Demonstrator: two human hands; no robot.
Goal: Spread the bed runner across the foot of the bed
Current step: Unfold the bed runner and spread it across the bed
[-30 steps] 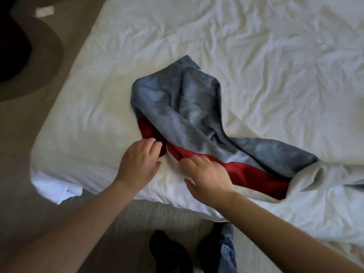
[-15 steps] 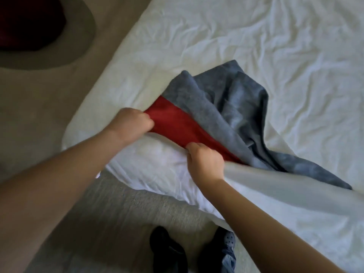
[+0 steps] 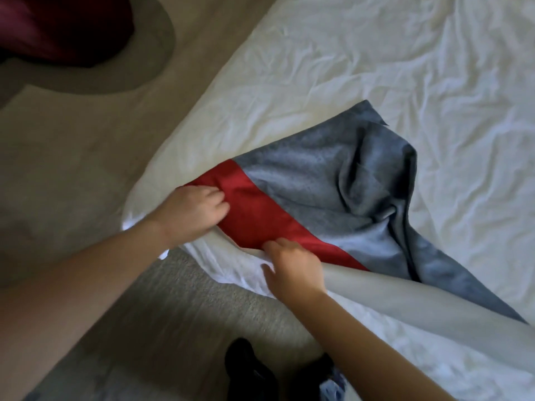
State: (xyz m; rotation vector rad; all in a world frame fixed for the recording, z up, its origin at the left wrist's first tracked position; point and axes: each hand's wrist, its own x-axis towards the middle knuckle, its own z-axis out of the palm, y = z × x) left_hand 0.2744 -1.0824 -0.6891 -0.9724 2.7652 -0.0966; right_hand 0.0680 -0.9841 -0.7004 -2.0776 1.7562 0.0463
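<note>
**Runner lies along the bed's near edge**

The bed runner (image 3: 304, 192), grey with a red band (image 3: 260, 215) and a pale underside, lies at the near corner of the white bed (image 3: 376, 53). Its long axis follows the near edge, from that corner down to the right of the view, and the grey part is bunched. The left hand (image 3: 194, 212) grips the red end with curled fingers. The right hand (image 3: 293, 270) pinches the near hem.

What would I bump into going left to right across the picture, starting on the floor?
Carpet → left hand → bed runner's red stripe → grey part → white sheet.
</note>
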